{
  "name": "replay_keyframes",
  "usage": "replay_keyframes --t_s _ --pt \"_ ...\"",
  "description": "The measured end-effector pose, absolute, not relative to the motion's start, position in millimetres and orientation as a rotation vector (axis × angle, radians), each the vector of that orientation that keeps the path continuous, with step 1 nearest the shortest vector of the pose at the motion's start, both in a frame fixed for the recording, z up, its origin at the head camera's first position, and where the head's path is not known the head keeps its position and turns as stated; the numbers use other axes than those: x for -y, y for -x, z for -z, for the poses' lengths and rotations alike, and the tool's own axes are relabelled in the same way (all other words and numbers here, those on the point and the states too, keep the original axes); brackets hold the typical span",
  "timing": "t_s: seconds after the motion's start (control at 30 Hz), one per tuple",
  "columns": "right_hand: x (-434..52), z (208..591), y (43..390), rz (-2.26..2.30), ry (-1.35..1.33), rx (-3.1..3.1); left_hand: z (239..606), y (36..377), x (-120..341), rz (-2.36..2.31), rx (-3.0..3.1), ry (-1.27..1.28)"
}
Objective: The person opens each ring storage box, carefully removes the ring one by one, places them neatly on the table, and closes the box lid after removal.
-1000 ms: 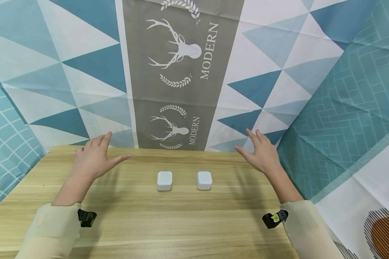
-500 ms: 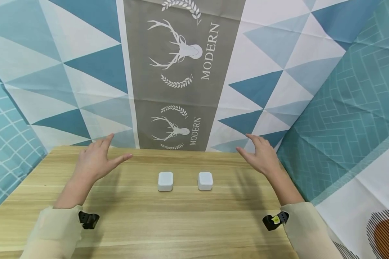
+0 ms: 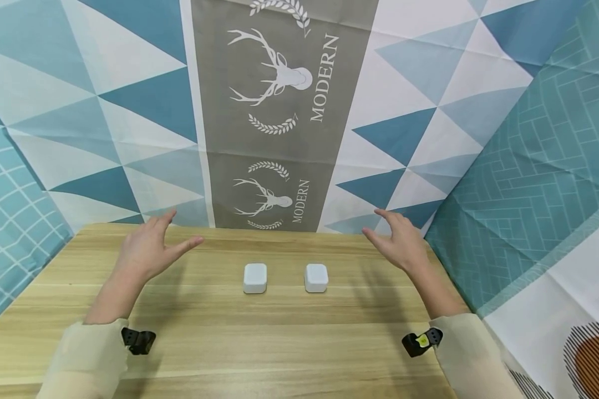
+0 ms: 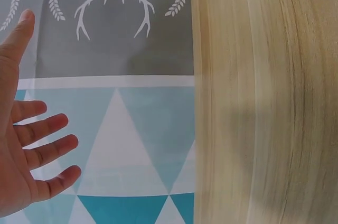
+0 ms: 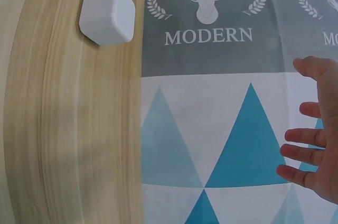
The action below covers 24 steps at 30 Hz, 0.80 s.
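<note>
Behind your wooden table point(image 3: 279, 343) hangs a triangle-patterned cloth point(image 3: 279, 111) with deer prints. Two white rounded cubes, the left cube point(image 3: 255, 277) and right cube point(image 3: 316, 277), sit mid-table, apart. Your left hand point(image 3: 147, 252) and right hand point(image 3: 401, 244) hover outside them, fingers spread, holding nothing. Only your right wrist view shows a cube point(image 5: 107, 15); your left wrist view shows none.

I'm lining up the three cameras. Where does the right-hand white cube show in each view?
Head: the right white cube sits on the wooden table at centre, beside the left white cube, apart from both hands.
Left wrist: not in it; only the left hand, table and cloth.
Right wrist: upper left, at the table's edge.
Shared landmark: the grey deer-print cloth.
</note>
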State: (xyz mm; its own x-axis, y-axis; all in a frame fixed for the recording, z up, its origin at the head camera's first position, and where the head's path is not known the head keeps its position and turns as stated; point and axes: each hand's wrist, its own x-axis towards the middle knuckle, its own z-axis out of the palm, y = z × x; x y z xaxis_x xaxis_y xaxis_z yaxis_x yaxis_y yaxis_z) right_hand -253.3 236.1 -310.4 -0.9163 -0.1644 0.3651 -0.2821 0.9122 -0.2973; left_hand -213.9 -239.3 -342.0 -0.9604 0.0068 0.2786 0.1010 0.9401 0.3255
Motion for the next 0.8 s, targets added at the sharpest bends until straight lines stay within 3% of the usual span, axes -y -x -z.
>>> replay_keyframes --t_s 0.8 --pt "-231 332 255 -0.676 -0.472 2.719 363 211 232 0.621 2.824 0.116"
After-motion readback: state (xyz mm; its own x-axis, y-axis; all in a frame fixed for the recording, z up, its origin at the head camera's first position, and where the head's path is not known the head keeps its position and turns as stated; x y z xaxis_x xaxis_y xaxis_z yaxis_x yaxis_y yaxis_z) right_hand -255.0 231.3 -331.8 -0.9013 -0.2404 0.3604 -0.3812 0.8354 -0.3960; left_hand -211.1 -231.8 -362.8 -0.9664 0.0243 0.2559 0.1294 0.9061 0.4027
